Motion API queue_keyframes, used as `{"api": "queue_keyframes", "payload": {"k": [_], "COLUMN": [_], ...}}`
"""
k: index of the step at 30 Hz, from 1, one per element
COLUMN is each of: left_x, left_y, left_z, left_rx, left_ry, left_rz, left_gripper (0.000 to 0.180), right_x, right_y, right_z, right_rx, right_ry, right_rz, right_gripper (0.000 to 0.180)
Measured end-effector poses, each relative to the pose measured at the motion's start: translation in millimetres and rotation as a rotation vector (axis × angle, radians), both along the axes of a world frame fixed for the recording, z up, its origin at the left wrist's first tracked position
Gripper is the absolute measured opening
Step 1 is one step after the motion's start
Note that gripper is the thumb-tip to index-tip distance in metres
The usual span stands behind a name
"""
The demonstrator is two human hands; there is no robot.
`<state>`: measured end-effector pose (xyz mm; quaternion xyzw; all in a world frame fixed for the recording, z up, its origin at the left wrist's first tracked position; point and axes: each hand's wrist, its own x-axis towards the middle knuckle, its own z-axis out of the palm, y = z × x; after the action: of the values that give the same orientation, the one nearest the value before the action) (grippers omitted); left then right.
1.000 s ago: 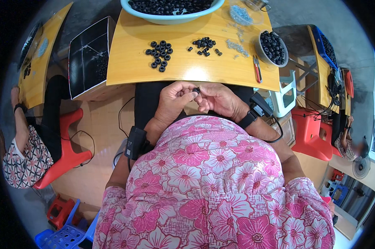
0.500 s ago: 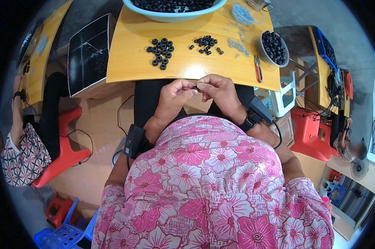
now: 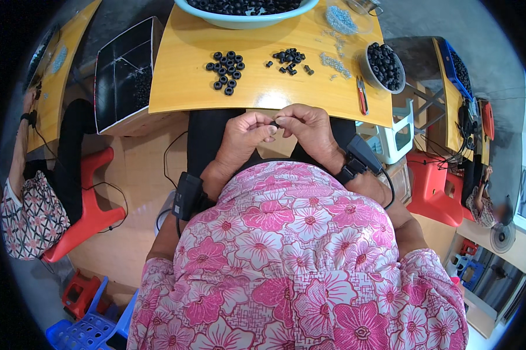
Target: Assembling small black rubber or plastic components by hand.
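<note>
At the table's near edge, my left hand (image 3: 243,135) and my right hand (image 3: 310,129) meet in front of my body. Both pinch one small black part (image 3: 274,123) between thumb and fingers; the fingertips hide most of it. On the table beyond lies a group of black ring-shaped pieces (image 3: 227,71). To its right is a pile of smaller black pieces (image 3: 289,57), with several lying apart from it. Small clear bits (image 3: 335,65) are scattered farther right. Red-handled snips (image 3: 362,96) rest near the right edge.
A light-blue basin (image 3: 245,22) of black pieces stands at the far side of the yellow table (image 3: 184,87). A white tub (image 3: 385,69) of black parts and a clear dish (image 3: 343,21) sit at right. Co-workers (image 3: 32,216) sit at both sides, near red stools (image 3: 88,204).
My hands stay almost in place, with the small black part still pinched between them. The co-worker's arm at the left has shifted slightly.
</note>
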<state>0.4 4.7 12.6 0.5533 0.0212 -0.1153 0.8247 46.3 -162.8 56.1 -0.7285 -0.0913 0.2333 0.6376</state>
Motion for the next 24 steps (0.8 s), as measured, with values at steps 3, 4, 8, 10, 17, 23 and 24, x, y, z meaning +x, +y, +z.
{"api": "queue_keyframes", "payload": {"k": [3, 4, 8, 10, 17, 23, 24], "left_x": [-1.4, -1.5, -1.5, -1.7, -1.3, -1.0, -1.1], "left_y": [1.0, 1.1, 1.3, 1.5, 1.0, 2.0, 2.3], "left_z": [0.8, 0.7, 0.4, 0.4, 2.1, 1.9, 2.0], "left_rx": [-0.005, -0.005, -0.013, -0.015, -0.016, -0.012, -0.015], "left_ry": [0.025, 0.025, 0.008, 0.002, 0.018, 0.013, 0.012], "left_rz": [-0.002, -0.001, -0.009, -0.009, 0.015, 0.017, 0.017], "left_gripper": [0.014, 0.014, 0.015, 0.015, 0.015, 0.015, 0.015], "right_x": [-0.6, -0.2, 1.6, 2.8, 2.3, 5.5, 6.6], "right_y": [0.2, -0.4, -3.3, -4.4, -3.3, -3.8, -4.3], "right_z": [1.1, 1.6, -2.9, -2.1, 1.3, -1.3, -3.6], "right_rx": [0.029, 0.040, 0.082, 0.081, 0.086, 0.097, 0.098], "right_ry": [-0.005, 0.015, 0.034, 0.050, 0.103, 0.202, 0.203], "right_rz": [-0.013, -0.004, 0.022, 0.036, 0.020, 0.012, 0.011], "right_gripper": [0.009, 0.009, 0.010, 0.011, 0.015, 0.015, 0.015]}}
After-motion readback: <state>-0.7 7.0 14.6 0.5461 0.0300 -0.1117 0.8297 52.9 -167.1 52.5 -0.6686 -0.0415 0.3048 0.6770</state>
